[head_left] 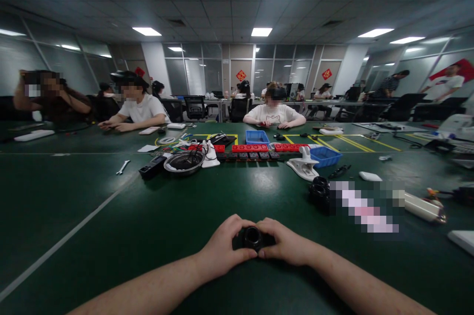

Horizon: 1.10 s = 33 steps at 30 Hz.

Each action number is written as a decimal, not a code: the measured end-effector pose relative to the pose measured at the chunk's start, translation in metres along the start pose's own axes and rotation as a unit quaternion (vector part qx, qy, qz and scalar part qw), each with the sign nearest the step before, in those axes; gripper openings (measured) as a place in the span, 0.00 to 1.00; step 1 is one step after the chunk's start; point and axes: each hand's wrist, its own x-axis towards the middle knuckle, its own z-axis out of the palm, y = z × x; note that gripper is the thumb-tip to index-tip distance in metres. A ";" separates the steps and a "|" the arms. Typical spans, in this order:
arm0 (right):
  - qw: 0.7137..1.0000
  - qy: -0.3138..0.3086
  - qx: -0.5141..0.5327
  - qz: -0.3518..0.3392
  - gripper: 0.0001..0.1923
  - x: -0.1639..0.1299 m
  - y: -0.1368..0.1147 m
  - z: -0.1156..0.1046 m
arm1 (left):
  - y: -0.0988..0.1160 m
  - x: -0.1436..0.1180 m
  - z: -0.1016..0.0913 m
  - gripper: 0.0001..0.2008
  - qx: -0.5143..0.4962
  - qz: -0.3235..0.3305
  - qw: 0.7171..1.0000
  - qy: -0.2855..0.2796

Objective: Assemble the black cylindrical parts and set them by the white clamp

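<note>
A small black round part with a hollow centre (253, 238) is at the near middle of the green table, between my two hands. My left hand (228, 245) curls around its left side, thumb in front and fingers behind. From the right, my right hand (284, 242) closes on the same part, its thumb tip by the left thumb. Both hands appear low, at or just above the tabletop. The part's underside and outer sides are partly hidden by my fingers. Several similar black round parts (319, 191) lie in a cluster to the right.
Farther off are a wrench (123, 167), a round metal dish (184, 162), red strips (250, 148), a white clip-like stand (303, 167) and blue bins (326, 157). A cream cylinder (422, 206) lies at right. People sit across the green table (166, 206).
</note>
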 end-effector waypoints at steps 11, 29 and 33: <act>0.978 0.119 -0.115 0.130 0.19 0.006 -0.004 0.025 | 0.005 0.000 0.007 0.17 0.018 -0.059 0.996 0.061; 0.999 0.000 -0.033 -0.009 0.18 -0.001 -0.002 0.000 | -0.002 0.002 -0.001 0.19 -0.003 0.015 1.000 -0.009; 0.999 -0.017 -0.028 -0.020 0.16 0.000 0.000 -0.002 | -0.001 0.002 -0.003 0.19 -0.014 0.017 0.999 -0.032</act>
